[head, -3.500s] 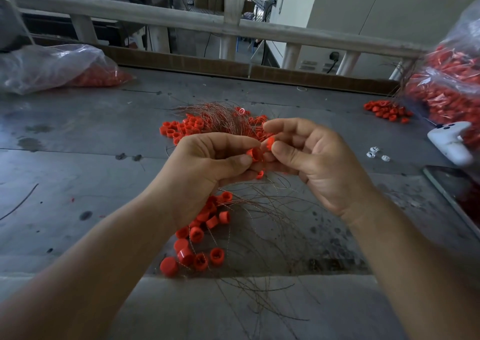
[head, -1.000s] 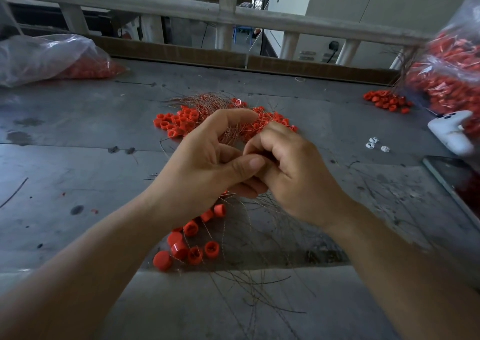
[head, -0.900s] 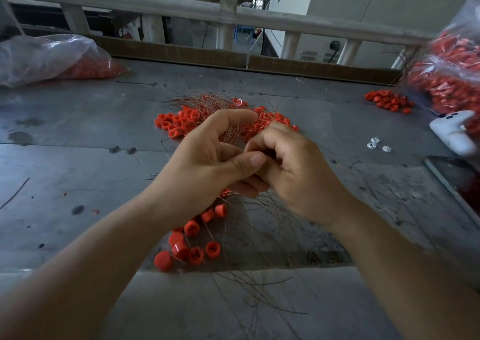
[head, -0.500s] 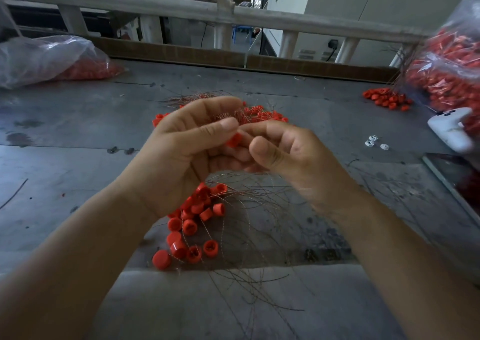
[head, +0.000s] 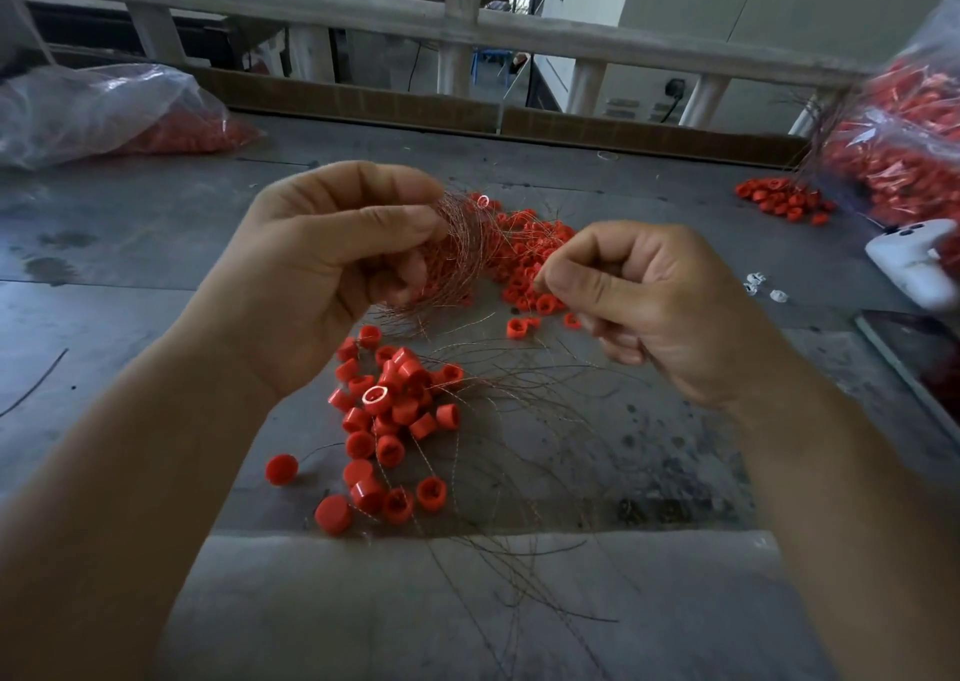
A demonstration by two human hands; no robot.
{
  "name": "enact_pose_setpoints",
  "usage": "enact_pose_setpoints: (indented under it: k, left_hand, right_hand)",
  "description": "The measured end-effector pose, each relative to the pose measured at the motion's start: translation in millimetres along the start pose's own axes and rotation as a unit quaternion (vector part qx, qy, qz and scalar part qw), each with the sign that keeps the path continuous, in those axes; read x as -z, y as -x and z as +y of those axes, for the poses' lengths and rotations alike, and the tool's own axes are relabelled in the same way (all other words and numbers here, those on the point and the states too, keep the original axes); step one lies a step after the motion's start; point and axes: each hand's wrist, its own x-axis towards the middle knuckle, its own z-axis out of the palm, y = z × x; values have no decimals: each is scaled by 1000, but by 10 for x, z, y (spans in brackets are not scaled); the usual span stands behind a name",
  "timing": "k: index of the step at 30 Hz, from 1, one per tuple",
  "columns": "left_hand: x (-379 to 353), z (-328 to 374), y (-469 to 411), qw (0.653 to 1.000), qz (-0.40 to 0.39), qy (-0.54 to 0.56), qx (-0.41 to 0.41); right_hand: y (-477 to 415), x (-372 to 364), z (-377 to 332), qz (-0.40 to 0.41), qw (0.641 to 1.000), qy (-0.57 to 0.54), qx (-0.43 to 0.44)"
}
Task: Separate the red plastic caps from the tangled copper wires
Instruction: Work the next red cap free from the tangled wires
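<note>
Two grips: raised over bench [head: 130,275], apart from each other.
Left grip [head: 332,264]: clenched round a wad of copper wires [head: 467,254], 11 o'clock of centre.
Right grip [head: 649,306]: thumb pinched to forefinger on a thin strand from that wad, 2 o'clock.
Red caps [head: 395,410]: loose pile on bench at 6 o'clock below the grips; more tangled in wire at 12.
Clear bags [head: 104,113]: red parts inside, at 10 and 2 o'clock bench edges.
</note>
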Motion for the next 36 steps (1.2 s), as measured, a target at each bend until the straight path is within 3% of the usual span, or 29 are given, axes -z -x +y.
enact_pose_setpoints:
  k: [3,8,12,16,20,22,26,29,33,36]
  left_hand:
    - [34,25,10,991,9,-134,13]
    - [107,-5,2,930,-24,-366,27]
    - [139,-83,-19,889,-103,-441,71]
    - [142,-154,-27,850,-135,-500,94]
    - [135,-135,-23,848,-147,-496,113]
    - [124,-122,-38,857,-113,-493,102]
    - [220,-121,-145,897,101,-427,56]
    - [399,-170,-245,884,212,-416,32]
    - [564,-303,-337,875,261,-406,25]
    - [646,-452,-422,846,272,-459,15]
  right_hand:
    - [2,33,3,-3,997,81,-9]
    - [-11,21,85,-55,978,188,-67]
    - [-24,-17,139,-93,960,253,-83]
    - [-25,-70,135,-118,943,301,-80]
    - [-27,-95,129,-137,939,301,-91]
    - [-31,-87,135,-133,942,296,-89]
    - [-41,-61,137,-99,954,274,-65]
    - [-39,-34,134,-68,966,245,-41]
    - [-45,-21,133,-2,978,208,-10]
    - [-56,-14,128,53,979,197,12]
